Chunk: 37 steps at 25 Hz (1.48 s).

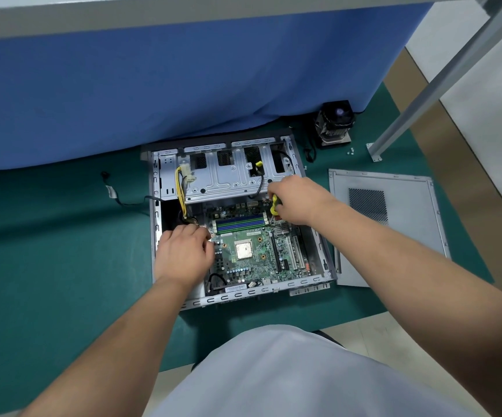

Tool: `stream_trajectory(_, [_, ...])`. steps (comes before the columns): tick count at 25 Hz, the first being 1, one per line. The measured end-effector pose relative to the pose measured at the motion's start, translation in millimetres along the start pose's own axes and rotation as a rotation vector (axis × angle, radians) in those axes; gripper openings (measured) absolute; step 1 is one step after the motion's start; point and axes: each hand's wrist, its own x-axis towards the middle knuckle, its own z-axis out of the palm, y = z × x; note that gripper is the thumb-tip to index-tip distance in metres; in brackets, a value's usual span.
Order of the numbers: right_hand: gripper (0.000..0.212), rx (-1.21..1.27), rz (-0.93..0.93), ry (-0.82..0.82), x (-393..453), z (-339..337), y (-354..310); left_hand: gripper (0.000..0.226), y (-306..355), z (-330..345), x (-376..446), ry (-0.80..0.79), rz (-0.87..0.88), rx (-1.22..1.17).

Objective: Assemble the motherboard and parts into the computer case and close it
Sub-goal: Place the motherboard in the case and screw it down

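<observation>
Fixing the board (252,251) inside the open case (318,278).
Right hand (296,201) curled around a yellow screwdriver (274,204); left hand (183,254) bent on the board's left edge, hold unclear; side cover (394,224) lying right.

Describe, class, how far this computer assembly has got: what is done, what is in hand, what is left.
Done: the motherboard lies inside the open case. In hand: the right hand grips a yellow screwdriver over the board's far edge, seemingly at a screw; the left hand rests at the board's left edge. Left: the cooler stands outside on the mat, the processor is bare, and the side panel lies off beside the case.
</observation>
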Motion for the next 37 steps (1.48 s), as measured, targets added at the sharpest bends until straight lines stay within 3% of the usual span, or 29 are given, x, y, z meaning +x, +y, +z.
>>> stream_trajectory(1, [0.022,0.004,0.077,0.036,1.2,2.1,-2.4,0.037,0.4,0.3,0.1,-0.001,0.005,0.003])
stream_trajectory(4, [0.049,-0.011,0.215,0.056,3.4,4.6,-4.6,0.034,0.9,1.3,-0.6,-0.008,0.016,0.005])
stream_trajectory(8, [0.043,0.046,0.001,0.005,-1.5,0.3,4.8,0.030,8.5,-2.5,6.7,-0.090,0.159,0.056])
stream_trajectory(11, [0.045,0.052,-0.130,-0.013,-1.9,-1.8,12.6,0.039,40.4,-4.6,24.5,-0.395,0.400,0.037])
stream_trajectory(14, [0.025,0.020,-0.034,0.037,0.5,2.6,13.6,0.051,72.5,6.6,39.6,-0.757,0.351,0.013])
stream_trajectory(17, [0.038,-0.007,0.081,0.065,5.1,5.2,9.8,0.064,82.3,26.5,41.5,-0.902,0.304,0.043])
stream_trajectory(22, [0.049,-0.033,0.080,0.061,8.8,6.5,8.3,0.085,86.3,43.9,38.4,-0.978,0.200,0.082])
stream_trajectory(28, [0.037,-0.011,-0.250,-0.054,3.9,-6.0,27.5,0.097,86.5,50.3,38.0,-0.980,0.187,0.093])
stream_trajectory(31, [0.027,-0.041,-0.143,0.010,3.5,-4.6,23.8,0.096,86.9,52.0,39.0,-0.977,0.198,0.097])
stream_trajectory(34, [0.044,-0.119,-0.011,0.041,5.5,-0.8,16.5,0.096,87.4,52.0,39.0,-0.977,0.205,0.099])
stream_trajectory(37, [0.056,-0.137,0.005,0.059,7.9,3.4,12.5,0.095,87.9,51.6,38.2,-0.976,0.206,0.099])
